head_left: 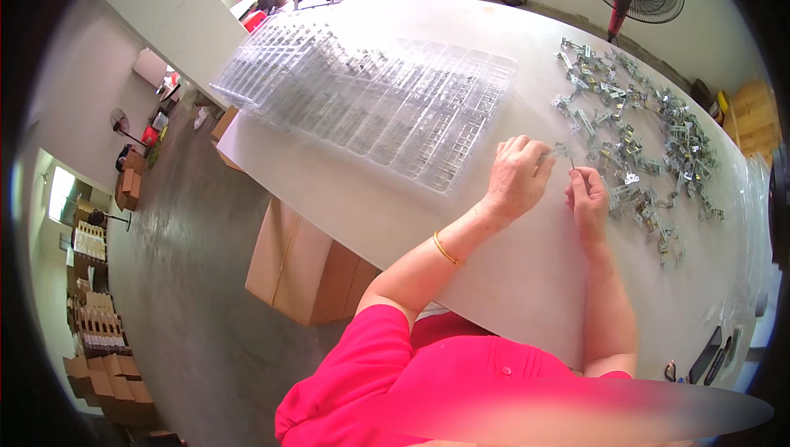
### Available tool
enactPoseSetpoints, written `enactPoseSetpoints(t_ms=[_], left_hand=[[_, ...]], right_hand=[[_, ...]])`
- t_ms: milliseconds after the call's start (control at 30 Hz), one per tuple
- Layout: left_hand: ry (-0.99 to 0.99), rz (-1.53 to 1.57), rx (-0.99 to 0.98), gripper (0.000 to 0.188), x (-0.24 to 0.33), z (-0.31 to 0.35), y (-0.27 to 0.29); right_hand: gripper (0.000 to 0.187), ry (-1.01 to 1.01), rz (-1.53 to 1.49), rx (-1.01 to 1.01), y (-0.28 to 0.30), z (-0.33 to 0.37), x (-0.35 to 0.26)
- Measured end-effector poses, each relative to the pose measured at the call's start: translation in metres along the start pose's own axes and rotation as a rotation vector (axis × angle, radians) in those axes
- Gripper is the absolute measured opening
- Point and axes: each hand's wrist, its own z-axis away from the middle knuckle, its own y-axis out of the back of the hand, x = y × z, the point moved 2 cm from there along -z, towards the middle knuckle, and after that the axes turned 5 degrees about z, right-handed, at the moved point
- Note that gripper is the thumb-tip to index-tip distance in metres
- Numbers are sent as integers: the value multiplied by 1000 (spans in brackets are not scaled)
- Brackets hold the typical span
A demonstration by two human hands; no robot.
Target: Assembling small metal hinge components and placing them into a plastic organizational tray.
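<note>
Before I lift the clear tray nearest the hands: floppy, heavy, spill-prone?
Probably some flex: the clear tray looks like see-through plastic, wide and shallow. Likely heavy for its depth, since rows of metal parts fill many compartments. Tilting may make them slide; I can't tell whether a lid covers them.

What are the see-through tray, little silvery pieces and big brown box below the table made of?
Tray: probably clear, glossy plastic; it's see-through with bright glare.
Little pieces: likely metal, silvery grey with glints.
Brown box: seemingly cardboard, matte with a seam.
</note>
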Motion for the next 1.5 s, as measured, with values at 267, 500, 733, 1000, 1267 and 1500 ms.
enactPoseSetpoints(t_ms=[267,500,733,1000,1267,1500], left_hand=[[-70,-124,142,11,9,-32,66],[103,-355,259,11,-78,-51,177],[338,-620,272,19,-155,-42,272],[455,-708,168,22,-180,-38,276],[431,-962,98,22,-187,-38,267],[448,-1028,54,23,-183,-42,267]], right_hand=[[11,2,-35,29,4,-2,2],[11,15,-4,21,4,-3,4],[12,32,22,15,0,-3,3],[11,8,17,20,2,-3,4],[10,20,19,10,0,-2,0],[11,16,24,8,-1,2,-4]])
